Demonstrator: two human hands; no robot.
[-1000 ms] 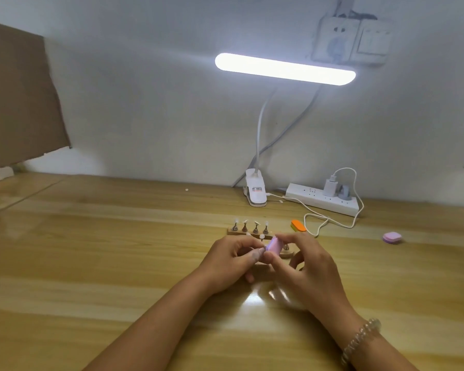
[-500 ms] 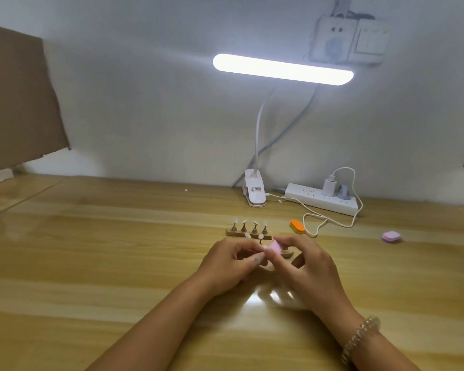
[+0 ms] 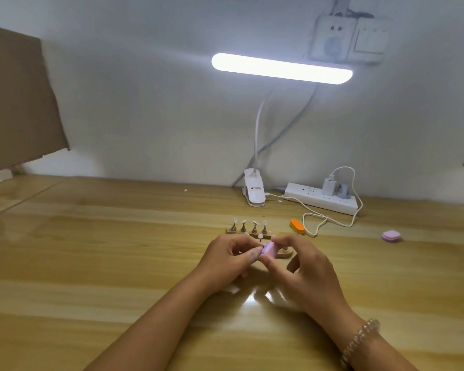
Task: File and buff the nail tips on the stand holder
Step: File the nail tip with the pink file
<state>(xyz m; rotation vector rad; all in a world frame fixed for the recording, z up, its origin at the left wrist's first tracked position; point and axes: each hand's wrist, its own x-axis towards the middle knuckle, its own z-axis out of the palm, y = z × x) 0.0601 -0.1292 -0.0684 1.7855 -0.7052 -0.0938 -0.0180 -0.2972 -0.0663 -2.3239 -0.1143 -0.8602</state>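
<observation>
A small wooden stand holder (image 3: pixel 232 230) sits mid-table with several metal pegs, each carrying a clear nail tip (image 3: pixel 254 223). Just in front of it my right hand (image 3: pixel 303 271) pinches a small pink buffer block (image 3: pixel 269 249) between thumb and fingers. My left hand (image 3: pixel 229 259) is curled against the block's left side, fingertips pinched together on something too small to make out, likely a nail tip. A second wooden piece (image 3: pixel 284 253) shows between my hands, partly hidden.
An orange buffer block (image 3: pixel 297 226) lies right of the stand; another pink block (image 3: pixel 391 235) lies far right. A clip lamp (image 3: pixel 254 191), power strip (image 3: pixel 322 200) and white cable (image 3: pixel 330 219) occupy the back. Cardboard (image 3: pixel 19 103) leans at left.
The pink block in my right hand has shifted slightly, tilting and sliding against my left fingertips. Both hands stay in the same spot in front of the stand.
</observation>
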